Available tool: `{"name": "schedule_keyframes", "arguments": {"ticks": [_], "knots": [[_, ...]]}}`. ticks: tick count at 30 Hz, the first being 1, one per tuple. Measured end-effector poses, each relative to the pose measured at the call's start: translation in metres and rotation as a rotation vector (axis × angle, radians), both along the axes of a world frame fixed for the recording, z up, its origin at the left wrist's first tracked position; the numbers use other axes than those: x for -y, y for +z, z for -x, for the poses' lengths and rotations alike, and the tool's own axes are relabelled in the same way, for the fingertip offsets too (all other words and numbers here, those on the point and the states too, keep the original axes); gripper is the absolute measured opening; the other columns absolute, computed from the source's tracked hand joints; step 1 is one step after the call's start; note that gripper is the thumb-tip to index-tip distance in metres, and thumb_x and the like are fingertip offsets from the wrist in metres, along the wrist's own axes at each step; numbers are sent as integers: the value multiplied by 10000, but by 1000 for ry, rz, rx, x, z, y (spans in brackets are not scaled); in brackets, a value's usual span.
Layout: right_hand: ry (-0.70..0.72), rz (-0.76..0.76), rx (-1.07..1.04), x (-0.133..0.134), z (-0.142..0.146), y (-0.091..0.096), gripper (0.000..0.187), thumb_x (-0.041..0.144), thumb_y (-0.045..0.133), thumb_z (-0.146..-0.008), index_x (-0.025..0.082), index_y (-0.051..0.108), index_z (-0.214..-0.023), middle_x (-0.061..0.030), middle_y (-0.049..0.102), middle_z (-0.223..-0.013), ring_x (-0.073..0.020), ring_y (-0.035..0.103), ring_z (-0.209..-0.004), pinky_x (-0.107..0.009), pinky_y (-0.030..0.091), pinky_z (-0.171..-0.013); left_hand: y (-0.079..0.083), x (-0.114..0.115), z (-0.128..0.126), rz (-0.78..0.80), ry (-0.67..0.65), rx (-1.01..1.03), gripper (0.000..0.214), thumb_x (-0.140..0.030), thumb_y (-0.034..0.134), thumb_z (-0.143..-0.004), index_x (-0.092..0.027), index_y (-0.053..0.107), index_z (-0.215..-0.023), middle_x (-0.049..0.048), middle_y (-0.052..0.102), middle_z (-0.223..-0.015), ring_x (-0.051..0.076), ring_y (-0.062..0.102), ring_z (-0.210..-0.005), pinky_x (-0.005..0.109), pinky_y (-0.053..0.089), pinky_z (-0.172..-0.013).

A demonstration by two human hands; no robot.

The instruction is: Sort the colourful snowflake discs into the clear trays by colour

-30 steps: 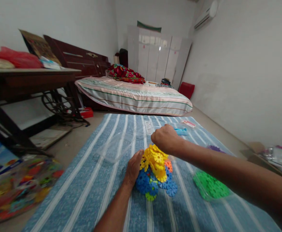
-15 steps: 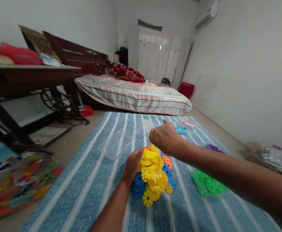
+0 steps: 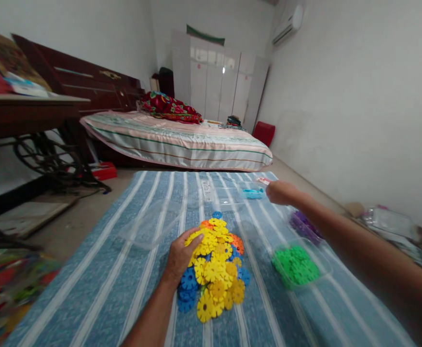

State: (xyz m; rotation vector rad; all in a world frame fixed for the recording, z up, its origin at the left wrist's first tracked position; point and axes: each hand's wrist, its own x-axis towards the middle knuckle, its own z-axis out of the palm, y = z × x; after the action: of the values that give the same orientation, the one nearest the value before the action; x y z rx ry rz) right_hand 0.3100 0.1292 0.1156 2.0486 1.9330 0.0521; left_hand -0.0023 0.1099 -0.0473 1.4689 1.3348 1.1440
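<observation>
A heap of plastic flower-shaped pieces point(image 3: 214, 262), mostly yellow with blue and orange ones, lies on a blue striped mat point(image 3: 131, 284). My left hand point(image 3: 180, 255) rests against the heap's left side, fingers curled over the yellow pieces. My right hand point(image 3: 280, 192) is stretched far out to the right over the mat, near a light blue piece point(image 3: 253, 193) and a small pink and white packet point(image 3: 263, 180). Its fingers look closed, and anything inside them is hidden.
A clear tray of green pieces point(image 3: 297, 264) and a pile of purple pieces point(image 3: 304, 225) lie right of the heap. An empty clear tray point(image 3: 149, 224) sits to its left. A striped mattress point(image 3: 182, 140), a dark table point(image 3: 26, 115) and a bag of coloured pieces point(image 3: 1, 284) surround the mat.
My right hand left the top of the heap and reached far right toward the light blue piece. The yellow pieces slid down and spread out. My left hand stayed at the heap.
</observation>
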Motion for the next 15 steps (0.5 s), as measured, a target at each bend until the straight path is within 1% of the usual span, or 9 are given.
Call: {"name": "schedule_keyframes", "arguments": {"ticks": [2, 3, 5, 7, 8, 10, 13, 15], "knots": [[-83, 25, -40, -1, -25, -12, 247, 258, 589, -857, 143, 696, -1047, -112, 733, -861, -181, 704, -724, -249, 514, -688, -1, -2, 1, 0, 2, -3, 528, -552, 651, -631, -172, 713, -993, 66, 728, -1053, 274, 648, -1020, 355, 482, -949], [-120, 17, -57, 0, -35, -18, 278, 287, 602, -859, 162, 678, -1096, -95, 733, -882, -169, 702, -730, -233, 509, -678, -2, -3, 1, 3, 2, -5, 529, -556, 654, -629, -177, 714, -992, 63, 731, -1042, 274, 653, -1006, 354, 491, -933], [-168, -30, -70, 5, -53, -30, 395, 360, 606, -868, 189, 606, -1224, -105, 706, -1055, -186, 690, -879, -236, 502, -714, -2, -4, 2, 14, -1, -20, 525, -562, 655, -626, -184, 715, -985, 57, 736, -1019, 273, 661, -981, 350, 505, -907], [-193, -79, -69, 14, -65, -40, 445, 414, 561, -894, 191, 562, -1279, -135, 636, -1217, -225, 635, -1046, -270, 491, -772, 0, -5, 2, 23, 7, -45, 507, -562, 655, -624, -195, 717, -968, 49, 738, -1011, 271, 664, -972, 346, 506, -901], [-194, -82, -72, 19, -69, -44, 432, 426, 541, -903, 191, 574, -1263, -139, 622, -1240, -237, 615, -1079, -284, 484, -788, 1, -5, 2, 27, 12, -55, 498, -561, 655, -623, -202, 719, -961, 44, 739, -1011, 270, 664, -970, 342, 507, -898], [-169, -40, -94, 34, -75, -52, 381, 440, 547, -893, 208, 633, -1182, -116, 655, -1183, -231, 623, -1046, -285, 474, -789, 3, -5, 2, 30, 20, -64, 483, -559, 656, -620, -215, 721, -952, 33, 739, -1012, 268, 661, -975, 333, 511, -890], [-101, 75, -130, 62, -77, -65, 330, 430, 677, -789, 231, 699, -1051, -74, 704, -1054, -218, 647, -969, -271, 470, -778, 3, -6, 2, 13, 34, -78, 458, -556, 653, -614, -227, 726, -925, 25, 740, -1010, 274, 651, -1003, 338, 500, -911], [-82, 121, -126, 81, -77, -77, 318, 367, 740, -720, 209, 716, -995, -97, 709, -1015, -249, 651, -966, -298, 480, -782, 1, -7, 2, 3, 46, -88, 446, -550, 653, -615, -228, 728, -915, 27, 739, -1014, 276, 649, -1009, 347, 487, -934]]}}
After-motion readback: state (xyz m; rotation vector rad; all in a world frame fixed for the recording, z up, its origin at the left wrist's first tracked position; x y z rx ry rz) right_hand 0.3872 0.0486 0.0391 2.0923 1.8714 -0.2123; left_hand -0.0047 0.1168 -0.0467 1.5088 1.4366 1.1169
